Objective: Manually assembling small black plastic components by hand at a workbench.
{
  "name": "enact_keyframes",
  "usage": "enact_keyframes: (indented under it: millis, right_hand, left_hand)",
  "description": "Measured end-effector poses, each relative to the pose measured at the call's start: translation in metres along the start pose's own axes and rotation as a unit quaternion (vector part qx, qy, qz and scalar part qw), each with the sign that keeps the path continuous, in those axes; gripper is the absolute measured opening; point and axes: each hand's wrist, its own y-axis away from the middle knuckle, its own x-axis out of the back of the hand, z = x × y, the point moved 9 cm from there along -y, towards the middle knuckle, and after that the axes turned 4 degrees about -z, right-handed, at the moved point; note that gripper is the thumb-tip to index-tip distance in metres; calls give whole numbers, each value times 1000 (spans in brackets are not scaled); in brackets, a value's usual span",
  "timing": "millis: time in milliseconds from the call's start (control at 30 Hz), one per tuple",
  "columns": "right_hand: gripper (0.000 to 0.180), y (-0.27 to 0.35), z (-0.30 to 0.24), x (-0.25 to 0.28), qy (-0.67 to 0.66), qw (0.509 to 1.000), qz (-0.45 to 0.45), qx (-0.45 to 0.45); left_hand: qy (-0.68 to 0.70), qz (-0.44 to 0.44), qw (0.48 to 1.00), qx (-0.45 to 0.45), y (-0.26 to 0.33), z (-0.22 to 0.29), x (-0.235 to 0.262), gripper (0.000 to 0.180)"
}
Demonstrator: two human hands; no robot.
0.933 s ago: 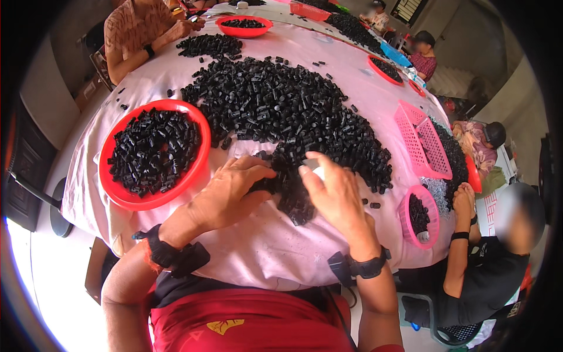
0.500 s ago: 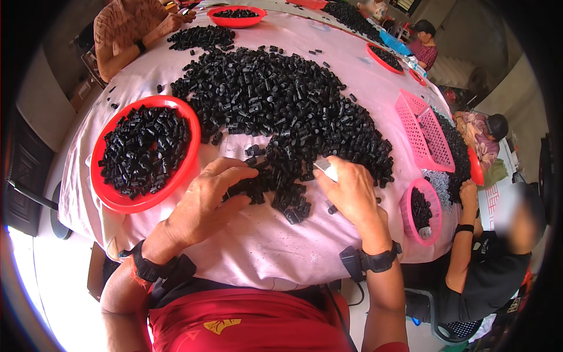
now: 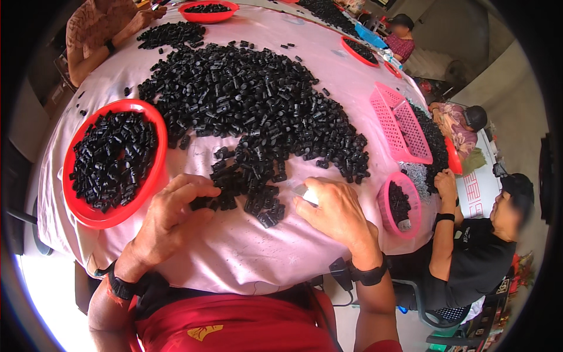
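Mid-frame, the bare left hand (image 3: 170, 214) is resting half-open at the small black plastic-looking cylinders (image 3: 246, 94), any grip unclear, while the bare right hand (image 3: 340, 211) is pinching a flat whitish piece (image 3: 310, 197) beside them, and a careless sweep could be sending strays off the pale-pink tablecloth's (image 3: 234, 258) lower edge.

Place: workshop — cloth-covered table (image 3: 234, 258) | heaps of small black parts (image 3: 234, 88) | red basins (image 3: 105, 222) | several people (image 3: 469, 258) around

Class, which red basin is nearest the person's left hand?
The large red basin at the near left, just left of the left hand. The other red basins stand farther from that hand.
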Motion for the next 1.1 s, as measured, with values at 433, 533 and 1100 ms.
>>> enact_keyframes:
  millis: [433,533,1100]
  right_hand:
    - [30,10,64,81,-34,960,208,-187]
    - [31,-10,0,17,-143,989,-3,-48]
    - [21,-18,-83,-39,-8,967,44,250]
  left_hand:
    - [100,24,995,14,4,-21,4,31]
    - [97,31,994,39,4,-19,10,28]
    - [68,-27,996,59,15,-30,12,16]
